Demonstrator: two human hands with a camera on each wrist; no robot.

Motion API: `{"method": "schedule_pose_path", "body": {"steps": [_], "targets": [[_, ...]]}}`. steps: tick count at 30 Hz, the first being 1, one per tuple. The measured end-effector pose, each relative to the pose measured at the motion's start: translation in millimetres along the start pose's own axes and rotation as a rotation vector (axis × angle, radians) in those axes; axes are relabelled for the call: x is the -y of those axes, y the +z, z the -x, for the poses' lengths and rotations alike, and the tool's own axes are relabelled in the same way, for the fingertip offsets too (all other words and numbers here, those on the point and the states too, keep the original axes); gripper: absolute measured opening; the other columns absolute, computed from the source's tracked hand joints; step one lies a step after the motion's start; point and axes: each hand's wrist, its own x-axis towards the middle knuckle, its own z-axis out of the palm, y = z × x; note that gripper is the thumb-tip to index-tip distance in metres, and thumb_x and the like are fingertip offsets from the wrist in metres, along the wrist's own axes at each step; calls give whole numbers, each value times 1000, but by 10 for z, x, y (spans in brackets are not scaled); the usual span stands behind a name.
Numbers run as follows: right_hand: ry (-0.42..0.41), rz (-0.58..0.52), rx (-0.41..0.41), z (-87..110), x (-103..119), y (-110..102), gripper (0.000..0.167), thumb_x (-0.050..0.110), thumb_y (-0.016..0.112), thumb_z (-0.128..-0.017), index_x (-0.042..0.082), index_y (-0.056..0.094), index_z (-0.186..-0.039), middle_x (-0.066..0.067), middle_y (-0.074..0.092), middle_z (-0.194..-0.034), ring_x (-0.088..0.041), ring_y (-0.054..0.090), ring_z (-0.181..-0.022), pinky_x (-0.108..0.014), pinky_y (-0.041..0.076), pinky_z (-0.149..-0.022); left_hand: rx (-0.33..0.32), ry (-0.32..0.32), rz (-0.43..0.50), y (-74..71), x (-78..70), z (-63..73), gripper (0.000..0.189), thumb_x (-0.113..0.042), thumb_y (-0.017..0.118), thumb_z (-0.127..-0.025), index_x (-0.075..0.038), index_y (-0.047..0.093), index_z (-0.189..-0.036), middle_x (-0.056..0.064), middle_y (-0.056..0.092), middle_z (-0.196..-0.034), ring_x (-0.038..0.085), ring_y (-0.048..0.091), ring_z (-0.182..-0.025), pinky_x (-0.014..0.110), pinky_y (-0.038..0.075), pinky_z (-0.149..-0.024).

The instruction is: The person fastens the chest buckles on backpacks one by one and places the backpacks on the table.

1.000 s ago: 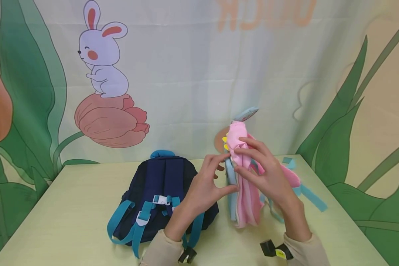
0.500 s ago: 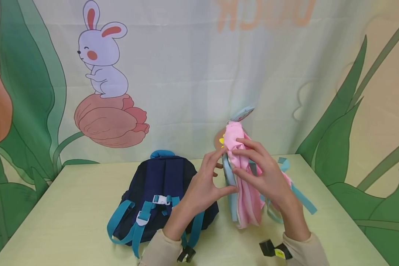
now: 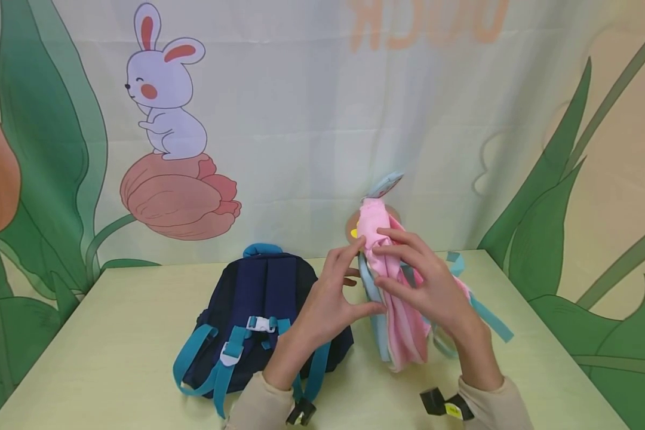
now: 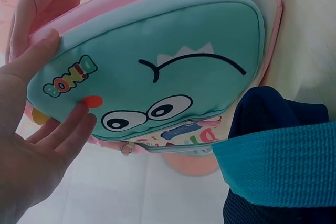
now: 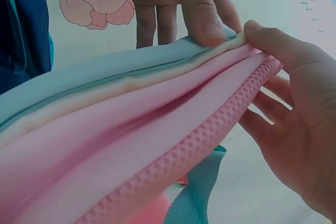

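Note:
A small pink and light-blue backpack (image 3: 405, 340) stands edge-on on the table, its narrow side facing me. Its turquoise front pocket (image 4: 210, 93) carries a cartoon dinosaur face and "DINO" lettering. My left hand (image 3: 328, 301) grips the blue front side, thumb at the pocket's edge and fingers spread on the face. From the other side, my right hand (image 3: 427, 283) holds the pink side, fingers reaching behind the mesh back panel (image 5: 210, 132). In the right wrist view both thumbs lie close together near one end of the bag. A pale-blue flap or tag (image 3: 385, 184) sticks up at the top.
Left of the hands a navy backpack (image 3: 266, 280) lies with its straps up, showing teal webbing (image 3: 193, 358) and white buckles (image 3: 260, 323). Teal straps (image 3: 491, 319) of the pink bag trail to the right. A printed curtain (image 3: 301, 119) hangs behind the table (image 3: 123, 334).
The pink backpack's top has tipped a little to the left and its bottom slightly to the right. Its trailing straps have shifted left. Both hands keep hold of it.

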Motion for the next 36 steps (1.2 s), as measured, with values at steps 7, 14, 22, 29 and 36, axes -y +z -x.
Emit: {"method": "schedule_pose_path", "body": {"steps": [7, 14, 22, 29, 36], "targets": [[-6, -35, 35, -7, 3, 3, 54, 14, 82, -82, 20, 62, -132, 1, 47, -149, -22, 46, -137, -43, 52, -99, 26, -59, 47, -35, 0, 14, 110, -29, 88, -75, -45, 15, -156, 4, 39, -138, 21, 67, -106, 26, 57, -85], [42, -123, 21, -10, 6, 34, 63, 11, 82, -81, 17, 55, -137, -3, 45, -142, -21, 49, -128, -44, 51, -98, 30, -99, 73, -61, 19, 8, 111, -28, 89, -74, -49, 16, -155, 3, 39, -135, 18, 66, -104, 25, 56, -84], [87, -169, 64, 14, -6, -33, 68, 13, 82, -82, 21, 49, -141, 1, 43, -143, -17, 49, -129, -41, 48, -103, 37, -106, 84, -73, 18, 8, 106, -29, 89, -74, -50, 21, -153, 2, 39, -135, 18, 66, -105, 28, 56, -86], [87, -200, 129, 58, -38, -157, 66, 10, 78, -85, 23, 50, -143, 4, 45, -143, -11, 51, -126, -30, 53, -98, 33, -99, 82, -79, 25, 15, 101, -31, 88, -75, -48, 25, -152, 1, 40, -133, 17, 67, -104, 27, 56, -85], [72, -169, 154, 107, -100, -279, 57, 11, 77, -87, 22, 55, -138, 4, 54, -135, -13, 59, -119, -32, 54, -96, 20, -70, 101, -88, 31, 13, 95, -31, 87, -76, -45, 30, -151, 2, 43, -129, 18, 68, -101, 25, 57, -81]]}}
